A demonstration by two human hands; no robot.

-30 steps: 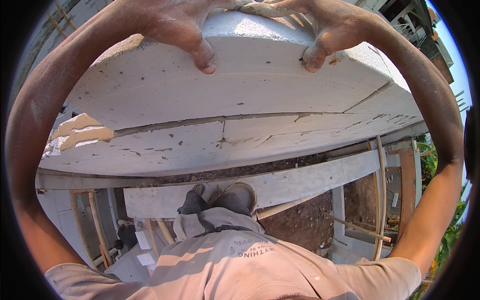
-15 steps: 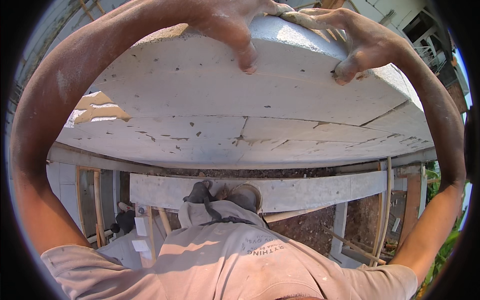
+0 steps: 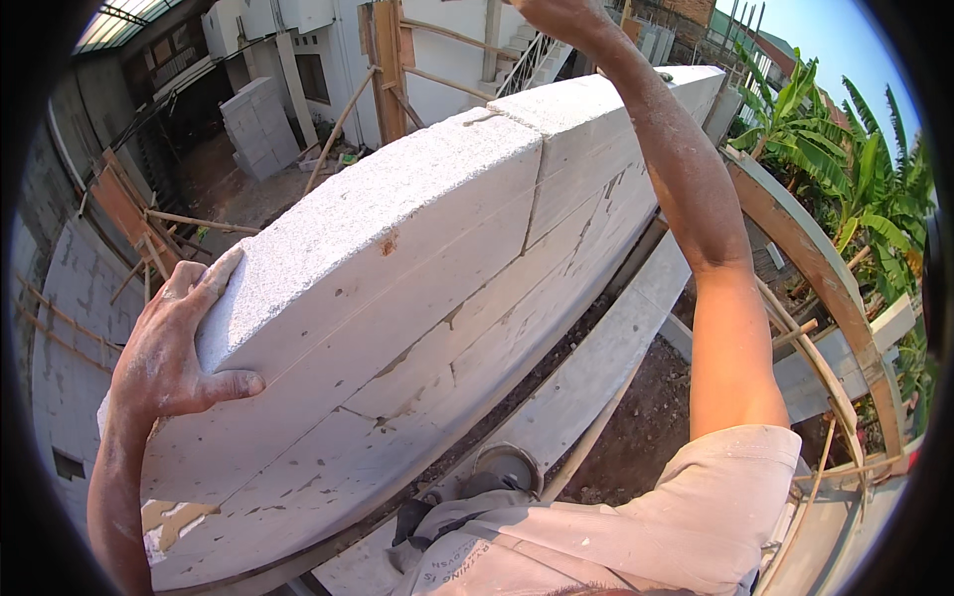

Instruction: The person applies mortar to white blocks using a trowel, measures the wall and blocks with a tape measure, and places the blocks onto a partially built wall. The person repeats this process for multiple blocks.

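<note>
A white aerated concrete block (image 3: pixel 378 219) with a rough, sunlit top lies on the top course of a block wall (image 3: pixel 397 382). My dusty left hand (image 3: pixel 174 343) grips its near left end, the thumb on the front face and the fingers over the end. Another block (image 3: pixel 586 104) sits in line beyond it, with a joint between them. My right arm reaches up past the wall. Only part of my right hand (image 3: pixel 556 15) shows at the upper edge, its fingers cut off from view. A thin string runs along the wall's face.
A bucket (image 3: pixel 507 465) stands on the long pale plank (image 3: pixel 596 348) beside the wall's foot. Bamboo poles (image 3: pixel 810 348) and a curved wooden board (image 3: pixel 805 238) are at the right, near banana plants (image 3: pixel 860 179). Beyond the wall are stacked blocks (image 3: pixel 260 127) and a timber post (image 3: pixel 388 70).
The view has swung round along the wall. Both hands were close together on the block's top edge; now the left is at its near end and the right has lifted away.
</note>
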